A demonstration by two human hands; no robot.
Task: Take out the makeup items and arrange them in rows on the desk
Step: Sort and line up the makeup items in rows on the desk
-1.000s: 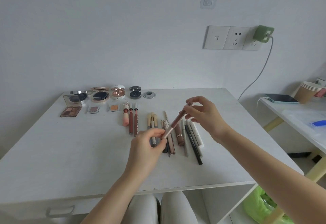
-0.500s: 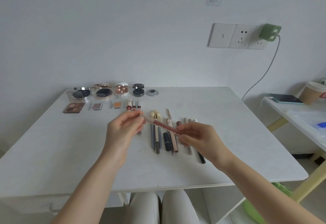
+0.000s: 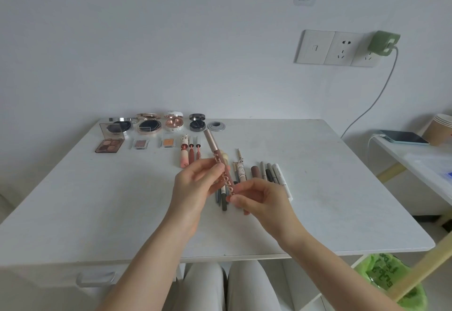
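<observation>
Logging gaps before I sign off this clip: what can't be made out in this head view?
- Lettering on the pink lip pencil: too small and blurred to read.
- Near ends of the pencils in the row: covered by the right hand.
- Pencils behind the left hand: count unclear.
- Paper cups: cut off by the right edge.
- Green bag contents: hidden by the desk.

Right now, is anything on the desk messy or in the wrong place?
Nothing looks spilled or broken. The compacts and small palettes sit in tidy rows, and the pencils lie side by side. The only thing not in a row is the pink-brown lip pencil, held above the desk by the left hand and right hand.
</observation>
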